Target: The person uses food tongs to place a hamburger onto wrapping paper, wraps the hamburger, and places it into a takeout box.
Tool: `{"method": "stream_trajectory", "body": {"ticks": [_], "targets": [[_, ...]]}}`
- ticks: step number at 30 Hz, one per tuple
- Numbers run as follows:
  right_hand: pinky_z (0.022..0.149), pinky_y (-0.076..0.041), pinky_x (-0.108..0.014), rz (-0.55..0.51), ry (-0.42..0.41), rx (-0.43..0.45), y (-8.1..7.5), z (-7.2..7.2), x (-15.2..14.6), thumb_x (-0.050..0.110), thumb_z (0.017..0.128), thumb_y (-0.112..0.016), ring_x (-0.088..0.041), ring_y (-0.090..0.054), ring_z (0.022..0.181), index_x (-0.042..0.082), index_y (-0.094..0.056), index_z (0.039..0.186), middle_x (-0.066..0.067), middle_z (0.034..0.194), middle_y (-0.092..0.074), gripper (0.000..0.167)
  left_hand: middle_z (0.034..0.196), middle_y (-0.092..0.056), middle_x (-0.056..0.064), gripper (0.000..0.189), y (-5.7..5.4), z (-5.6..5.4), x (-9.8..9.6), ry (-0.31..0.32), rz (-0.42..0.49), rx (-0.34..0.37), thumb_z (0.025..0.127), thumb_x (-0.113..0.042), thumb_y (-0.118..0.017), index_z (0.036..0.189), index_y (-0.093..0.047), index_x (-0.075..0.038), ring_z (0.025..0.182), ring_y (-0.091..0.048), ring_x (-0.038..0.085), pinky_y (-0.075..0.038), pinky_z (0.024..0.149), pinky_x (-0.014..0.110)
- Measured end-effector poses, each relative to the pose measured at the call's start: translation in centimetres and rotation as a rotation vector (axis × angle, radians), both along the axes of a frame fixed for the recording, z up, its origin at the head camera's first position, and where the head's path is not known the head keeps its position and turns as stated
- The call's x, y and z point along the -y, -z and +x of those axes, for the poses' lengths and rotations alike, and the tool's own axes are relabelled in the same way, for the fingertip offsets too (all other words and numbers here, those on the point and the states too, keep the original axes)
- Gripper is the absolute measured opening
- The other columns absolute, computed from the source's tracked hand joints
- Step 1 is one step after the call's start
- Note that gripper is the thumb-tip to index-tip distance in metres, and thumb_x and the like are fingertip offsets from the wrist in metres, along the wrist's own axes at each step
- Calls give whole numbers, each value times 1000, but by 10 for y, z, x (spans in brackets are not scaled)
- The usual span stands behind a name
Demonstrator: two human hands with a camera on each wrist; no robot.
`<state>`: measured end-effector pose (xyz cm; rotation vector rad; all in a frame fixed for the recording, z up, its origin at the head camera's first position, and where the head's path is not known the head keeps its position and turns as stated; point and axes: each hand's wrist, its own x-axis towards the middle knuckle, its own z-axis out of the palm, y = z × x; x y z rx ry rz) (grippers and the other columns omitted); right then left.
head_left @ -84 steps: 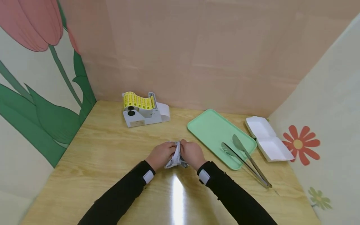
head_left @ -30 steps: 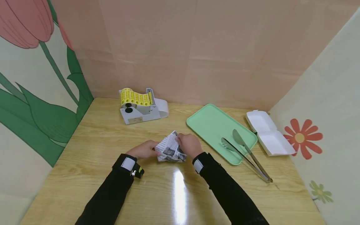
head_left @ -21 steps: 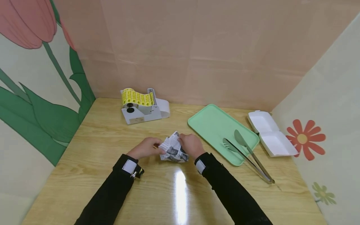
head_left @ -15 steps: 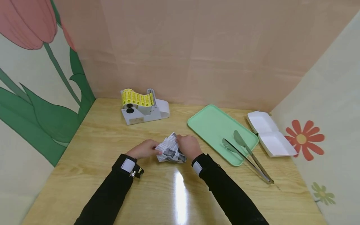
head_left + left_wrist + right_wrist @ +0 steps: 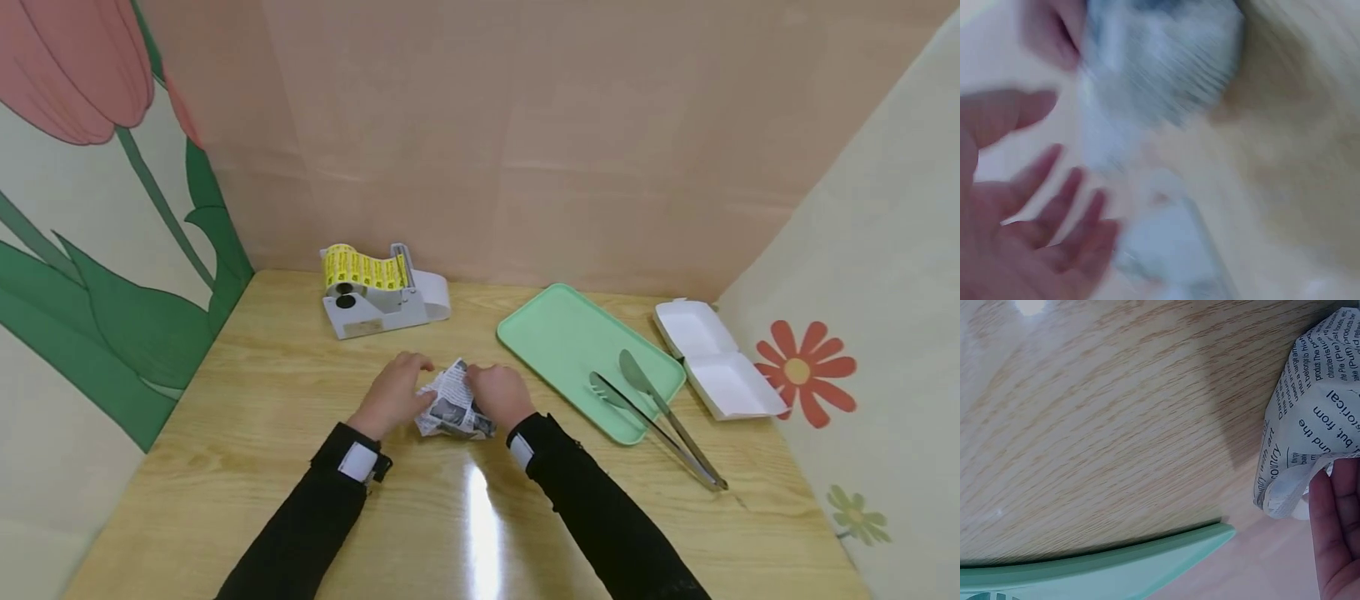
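Note:
A parcel wrapped in newsprint-patterned paper (image 5: 447, 414) sits on the wooden table between the hands. My right hand (image 5: 501, 395) grips the folded paper at its right side. In the right wrist view, fingers (image 5: 1334, 519) hold the gathered edge of the printed paper (image 5: 1316, 419). The left hand (image 5: 390, 398) is at the parcel's left, fingers spread and loosely bent. A gap shows between that hand (image 5: 1035, 212) and the blurred paper (image 5: 1160, 69) in the left wrist view. What the paper wraps is hidden.
A label dispenser (image 5: 386, 315) with a yellow sticker roll stands at the back left. Right of the parcel lies a green tray (image 5: 558, 333), with metal tongs (image 5: 678, 433) across its near corner and the table. Beyond it, a white clamshell box (image 5: 723, 371) lies open by the right wall.
The paper went from being held upright between both hands to a folded, bulky shape. In the last half second my left hand let go and its fingers spread; the right kept its grip.

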<state>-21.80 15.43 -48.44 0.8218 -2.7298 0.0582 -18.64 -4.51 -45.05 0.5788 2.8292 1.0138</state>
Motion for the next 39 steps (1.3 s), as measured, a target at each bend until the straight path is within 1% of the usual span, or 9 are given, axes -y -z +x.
{"method": "stream_trajectory", "body": {"ticks": [3, 5, 11, 17, 19, 24, 28, 34, 39], "targets": [[45, -48, -41, -13, -1, -2, -1, 1, 2, 9, 94, -61, -24, -57, 48, 7, -57, 76, -3, 52, -50, 18, 100, -66, 8, 14, -4, 6, -21, 77, -125, -188, 85, -11, -77, 96, -70, -6, 94, -63, 25, -51, 83, 39], [45, -48, -42, -36, 7, 12, -1, 1, 2, 8, 94, -62, -25, -57, 49, 7, -56, 75, -4, 53, -51, 20, 93, -68, 4, 11, 0, 8, -31, 160, -202, -246, 84, -12, -77, 92, -71, -8, 88, -64, 22, -52, 78, 37], [52, -47, -38, -174, 25, 129, -1, 1, -5, 17, 97, -63, -21, -57, 54, 8, -61, 79, -3, 60, -58, 20, 119, -69, 5, 35, 13, 8, -41, 200, -306, -201, 85, -14, -78, 118, -70, -8, 111, -63, 22, -50, 93, 36], [59, -47, -32, -467, 73, 460, -16, 8, -26, 25, 103, -54, -15, -58, 65, 5, -65, 104, -2, 76, -66, 23, 131, -63, 10, 37, 12, 2, -41, 265, -390, -135, 88, -20, -76, 123, -70, -9, 121, -58, 25, -46, 101, 38], [62, -48, -32, -529, 78, 522, -21, 13, -36, 25, 103, -54, -15, -59, 70, 5, -65, 106, -2, 82, -66, 23, 134, -61, 10, 38, 11, 1, -41, 283, -411, -119, 89, -22, -75, 125, -70, -10, 124, -57, 25, -44, 103, 39], [68, -48, -32, -478, -28, 632, -25, 28, -61, 26, 98, -63, -14, -57, 76, 8, -67, 98, 1, 85, -63, 19, 132, -62, 11, 38, 6, -2, -39, 324, -426, -131, 89, -25, -76, 124, -70, -12, 120, -59, 26, -44, 104, 41], [71, -49, -29, -526, -164, 838, -16, 37, -68, 17, 92, -71, -14, -58, 81, 6, -64, 105, 1, 87, -63, 17, 132, -62, 11, 39, 2, -3, -38, 329, -416, -116, 87, -26, -77, 123, -71, -12, 119, -59, 28, -44, 103, 39], [71, -49, -25, -632, -168, 951, -8, 36, -62, 4, 90, -68, -12, -58, 81, 1, -63, 98, -6, 90, -67, 10, 134, -61, 11, 54, 2, -5, -37, 326, -387, -60, 75, -22, -87, 125, -70, -11, 123, -57, 27, -42, 105, 39], [72, -53, -37, -623, -174, 1035, -12, 29, -66, 8, 96, -63, -19, -59, 80, 1, -62, 92, -9, 87, -66, 8, 133, -62, 9, 56, 6, -8, -35, 348, -389, -71, 73, -19, -89, 125, -70, -11, 120, -58, 26, -43, 104, 37]]}}
